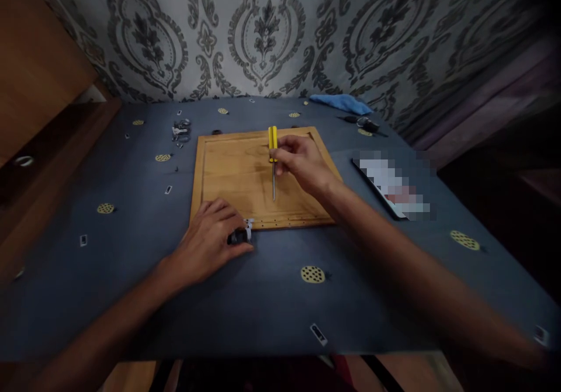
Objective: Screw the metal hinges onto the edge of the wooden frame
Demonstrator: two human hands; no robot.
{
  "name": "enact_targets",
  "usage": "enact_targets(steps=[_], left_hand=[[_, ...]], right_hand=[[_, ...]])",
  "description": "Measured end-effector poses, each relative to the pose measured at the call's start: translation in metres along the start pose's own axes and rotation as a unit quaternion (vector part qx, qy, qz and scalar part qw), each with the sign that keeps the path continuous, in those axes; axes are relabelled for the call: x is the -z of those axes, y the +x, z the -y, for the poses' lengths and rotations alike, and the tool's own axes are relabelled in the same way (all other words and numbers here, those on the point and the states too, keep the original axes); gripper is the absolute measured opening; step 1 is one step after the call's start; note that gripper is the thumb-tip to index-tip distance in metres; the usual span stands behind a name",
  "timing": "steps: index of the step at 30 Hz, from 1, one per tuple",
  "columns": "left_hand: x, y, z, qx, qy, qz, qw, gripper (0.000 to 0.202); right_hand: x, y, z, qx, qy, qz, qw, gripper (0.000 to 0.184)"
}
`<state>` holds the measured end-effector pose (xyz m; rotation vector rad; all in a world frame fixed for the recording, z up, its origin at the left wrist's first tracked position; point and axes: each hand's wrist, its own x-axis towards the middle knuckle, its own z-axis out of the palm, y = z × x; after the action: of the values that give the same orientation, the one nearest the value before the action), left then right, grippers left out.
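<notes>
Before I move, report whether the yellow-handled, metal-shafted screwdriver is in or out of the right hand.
In: the right hand grips the screwdriver by its yellow handle, with the slim metal shaft exposed.

One head cam is sitting close, looking forward and down across table (263, 304), facing patterned backdrop (266, 30), centring wooden panel (232, 173).

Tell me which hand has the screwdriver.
The right hand: it grips the yellow-handled screwdriver; the left hand holds a dark fitting at the panel's edge.

R grip (302, 159) w/ screwdriver (272, 139) over wd panel (234, 170).
</notes>
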<state>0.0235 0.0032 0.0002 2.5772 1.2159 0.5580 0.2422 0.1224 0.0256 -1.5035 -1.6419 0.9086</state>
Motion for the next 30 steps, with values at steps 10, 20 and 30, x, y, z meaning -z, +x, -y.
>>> enact_targets(steps=[10, 20, 30], left_hand=[[0.002, 0.001, 0.0, -0.008, 0.015, 0.013, 1.0, 0.027], [0.003, 0.002, -0.001, 0.006, 0.004, 0.016, 1.0, 0.026], [0.001, 0.001, -0.001, 0.006, 0.002, 0.018, 1.0, 0.027]], right_hand=[[-0.01, -0.09, 0.01, 0.181, 0.243, -0.018, 0.953, 0.036], [-0.019, -0.092, 0.006, 0.22, 0.19, 0.003, 0.957, 0.026], [-0.023, -0.091, -0.002, 0.228, 0.141, 0.003, 0.963, 0.016]])
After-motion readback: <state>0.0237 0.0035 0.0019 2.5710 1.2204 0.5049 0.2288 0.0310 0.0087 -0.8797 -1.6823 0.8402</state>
